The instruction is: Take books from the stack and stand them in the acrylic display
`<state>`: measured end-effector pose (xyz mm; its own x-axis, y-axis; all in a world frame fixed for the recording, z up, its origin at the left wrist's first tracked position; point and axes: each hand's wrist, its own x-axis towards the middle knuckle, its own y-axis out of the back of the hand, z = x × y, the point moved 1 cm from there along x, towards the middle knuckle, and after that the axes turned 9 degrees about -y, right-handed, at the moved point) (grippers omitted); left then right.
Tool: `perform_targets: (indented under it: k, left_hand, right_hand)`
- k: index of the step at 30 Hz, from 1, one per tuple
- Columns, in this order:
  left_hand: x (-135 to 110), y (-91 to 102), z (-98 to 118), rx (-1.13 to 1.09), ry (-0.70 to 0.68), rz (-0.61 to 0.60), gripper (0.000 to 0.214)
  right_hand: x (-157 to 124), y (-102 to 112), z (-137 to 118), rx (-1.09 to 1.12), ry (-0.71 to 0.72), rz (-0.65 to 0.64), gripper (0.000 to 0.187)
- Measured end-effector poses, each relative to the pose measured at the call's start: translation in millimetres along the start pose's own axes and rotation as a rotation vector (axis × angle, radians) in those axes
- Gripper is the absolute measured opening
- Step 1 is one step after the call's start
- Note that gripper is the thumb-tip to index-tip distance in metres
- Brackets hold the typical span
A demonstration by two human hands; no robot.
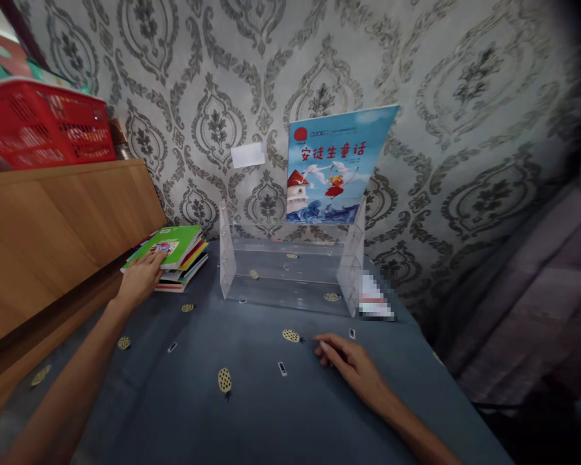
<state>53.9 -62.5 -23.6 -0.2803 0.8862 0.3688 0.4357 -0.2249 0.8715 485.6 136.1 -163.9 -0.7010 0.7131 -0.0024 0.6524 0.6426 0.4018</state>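
My left hand (142,276) rests on the near side of a green-covered book (179,242), the top one of a stack of books (186,274) at the left. Its fingers lie stretched over the cover, and the thumb is hidden. Over the tablecloth at the right, my right hand (351,363) holds nothing, its fingers loosely bent. Between the hands and farther back stands a clear plastic tiered rack (285,290). A blue picture book (326,168) with red Chinese lettering stands upright at the right of its back tier.
A dark blue tablecloth (193,400) with pineapple prints covers the table. At the left, a red basket (82,126) sits on a wooden cabinet (68,213). Patterned wallpaper (217,123) rises behind the rack. A pixelated item (375,297) lies beside the rack's right side.
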Motion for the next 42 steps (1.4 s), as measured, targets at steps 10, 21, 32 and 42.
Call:
perform_targets:
  k: [10, 21, 32, 42]
  left_hand:
    - [-32.7, 20.1, 55.2, 0.170, -0.050, 0.073, 0.043]
    - [-78.3, 12.4, 81.3, 0.221, -0.049, 0.093, 0.042]
    - [-166.2, 4.8, 145.0, 0.064, -0.024, -0.011, 0.036]
    - [-154.5, -7.5, 112.8, -0.376, 0.033, -0.167, 0.042]
  right_hand:
    - [-2.0, 2.4, -4.7, -0.052, 0.012, -0.008, 0.047]
    - [-2.7, 1.6, -3.6, -0.081, 0.034, 0.000, 0.042]
    - [-3.6, 1.5, -5.0, -0.111, 0.039, 0.008, 0.043]
    - [-3.6, -0.8, -2.9, -0.122, 0.029, 0.004, 0.043]
